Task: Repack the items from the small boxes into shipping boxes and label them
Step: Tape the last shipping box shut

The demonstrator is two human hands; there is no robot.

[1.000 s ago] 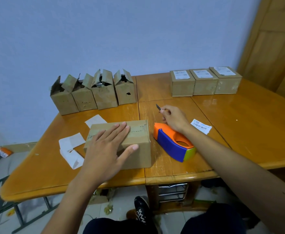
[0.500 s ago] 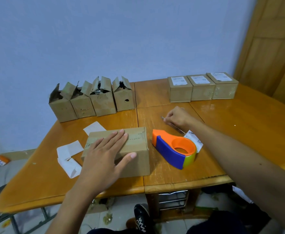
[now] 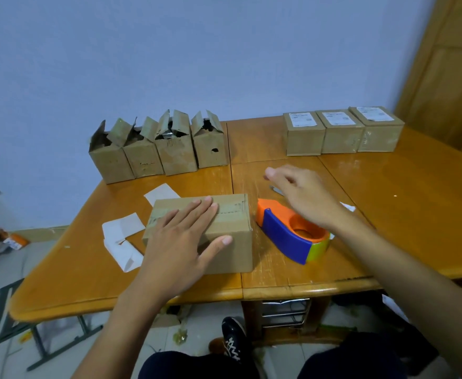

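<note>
A closed brown shipping box (image 3: 234,227) lies on the wooden table (image 3: 404,209) in front of me. My left hand (image 3: 180,242) rests flat on its top, fingers spread, thumb down the front face. My right hand (image 3: 301,195) hovers open, slightly blurred, just behind an orange and blue tape dispenser (image 3: 281,231). A small metal blade (image 3: 275,190) lies on the table under its fingers. A white label (image 3: 348,207) peeks out beside my right wrist. Several small open boxes (image 3: 164,151) stand in a row at the back left.
Three closed boxes with white labels (image 3: 336,132) stand at the back right, near a wooden door (image 3: 448,64). White paper scraps (image 3: 123,231) lie left of the shipping box. The blue wall runs behind the table. My shoe (image 3: 232,340) shows below the table edge.
My right hand held the small blade, lowered it to the table and has let go; it now hovers open above it. The left hand stayed on the box.
</note>
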